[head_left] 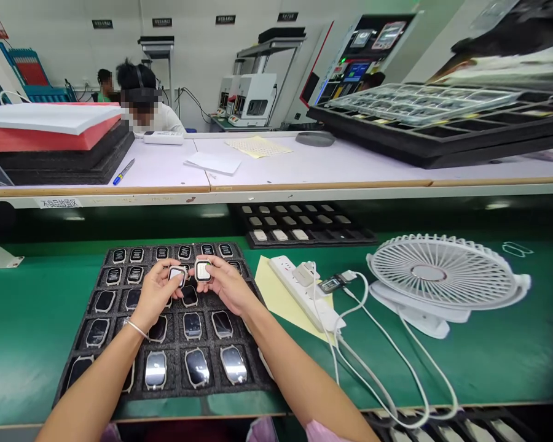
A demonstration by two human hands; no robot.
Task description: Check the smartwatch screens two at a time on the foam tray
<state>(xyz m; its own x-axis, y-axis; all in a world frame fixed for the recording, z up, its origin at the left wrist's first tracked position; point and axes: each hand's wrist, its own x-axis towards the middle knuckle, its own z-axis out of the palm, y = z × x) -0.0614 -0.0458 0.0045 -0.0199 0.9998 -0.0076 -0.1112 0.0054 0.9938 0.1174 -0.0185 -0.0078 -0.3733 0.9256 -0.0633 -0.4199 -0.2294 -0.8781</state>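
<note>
My left hand point(159, 287) is closed on a smartwatch case point(177, 275), its thumb lying across the front. In my right hand point(223, 282) is a second smartwatch case point(203, 270) with a bright, pale screen, pinched between thumb and fingers. Both hands hover close together over the upper middle of a black foam tray point(175, 368). Rows of watch cases sit in its pockets, such as a watch case point(192, 326) with a dark screen. Several in the back rows show text on their screens. My hands and forearms hide some pockets.
Right of the tray, a white power strip point(304, 294) with plugs and cables lies partly on yellow paper point(267, 285). Beyond it stands a white fan point(442, 273). Another foam tray point(313, 236) is under the shelf point(267, 175). A person point(142, 101) sits behind the shelf.
</note>
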